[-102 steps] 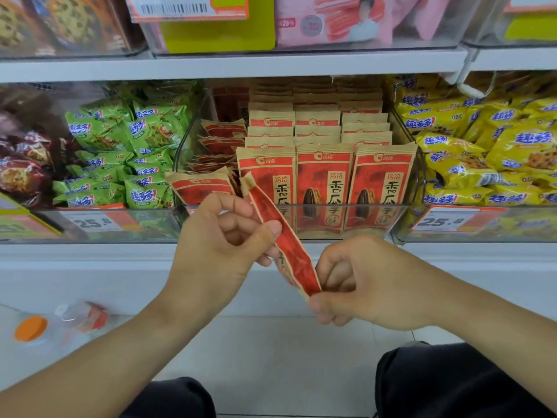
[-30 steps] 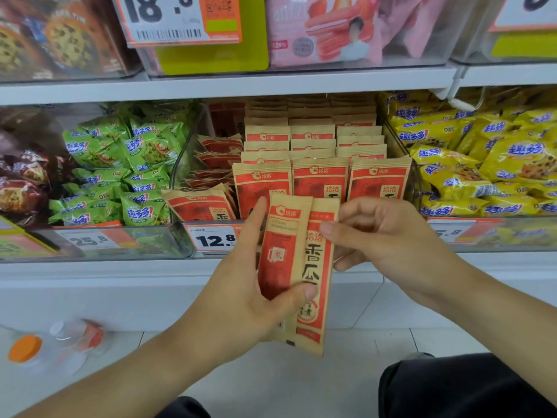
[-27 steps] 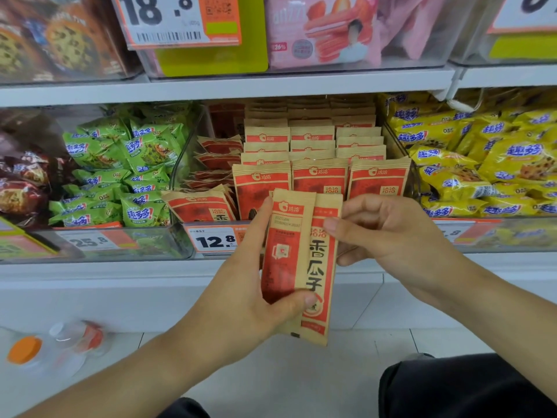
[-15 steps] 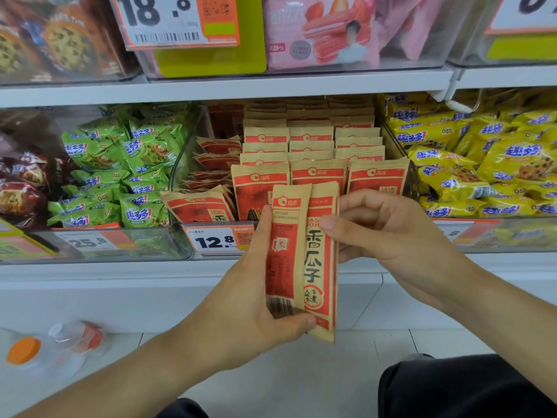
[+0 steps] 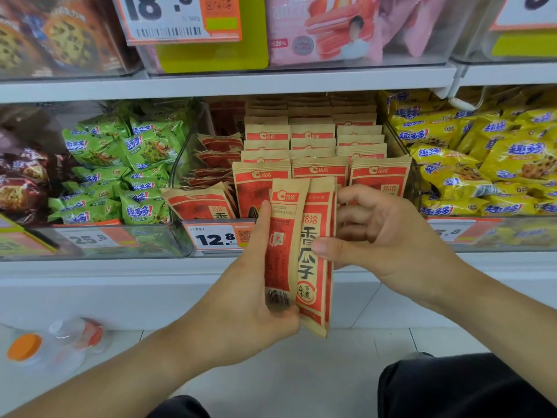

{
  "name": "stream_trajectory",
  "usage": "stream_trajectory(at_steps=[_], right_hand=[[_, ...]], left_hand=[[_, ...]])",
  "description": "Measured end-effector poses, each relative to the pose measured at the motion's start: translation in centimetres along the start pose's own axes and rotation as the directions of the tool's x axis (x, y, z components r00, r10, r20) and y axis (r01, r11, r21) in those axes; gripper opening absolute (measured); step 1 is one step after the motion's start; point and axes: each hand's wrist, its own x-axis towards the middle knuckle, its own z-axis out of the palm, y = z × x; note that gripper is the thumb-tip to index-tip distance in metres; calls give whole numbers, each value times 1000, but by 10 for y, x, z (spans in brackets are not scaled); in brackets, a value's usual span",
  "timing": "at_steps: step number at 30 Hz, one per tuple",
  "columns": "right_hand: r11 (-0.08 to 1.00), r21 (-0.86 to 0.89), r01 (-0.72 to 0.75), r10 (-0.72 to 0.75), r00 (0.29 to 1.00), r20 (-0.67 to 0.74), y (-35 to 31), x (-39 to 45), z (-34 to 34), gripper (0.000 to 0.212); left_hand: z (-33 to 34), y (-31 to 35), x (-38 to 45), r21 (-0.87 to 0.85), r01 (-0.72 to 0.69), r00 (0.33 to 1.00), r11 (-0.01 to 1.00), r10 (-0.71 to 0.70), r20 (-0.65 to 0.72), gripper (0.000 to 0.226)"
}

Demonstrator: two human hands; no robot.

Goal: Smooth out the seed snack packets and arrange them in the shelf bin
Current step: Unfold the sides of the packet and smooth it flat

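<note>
Seed snack packet folded lengthwise, held upright just in front of the shelf bin — smoothing looks to be the step in hand. Head view: left hand grips it from the left, thumb curled at the barcode end. Right hand pinches the right edge, thumb on the face, fingers curled behind. Next, I'd judge — flatten that fold, then slot it upright into the front row

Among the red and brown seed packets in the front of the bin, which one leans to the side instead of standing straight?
The leftmost front packet, beside the 12.8 price tag; it tilts, while the three to its right stand upright.
</note>
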Motion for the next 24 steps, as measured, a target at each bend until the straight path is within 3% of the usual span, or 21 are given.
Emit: stream_trajectory(at_steps=[9,24], right_hand=[[999,31,11,-12,1000,10,-3,2,-4,41],[1000,9,-26,26,999,30,1,0,-5,49]], left_hand=[[-6,-6,5,-226,-16,994,974,40,100,120],[-9,6,4,-276,-22,988,961,64,143,116]])
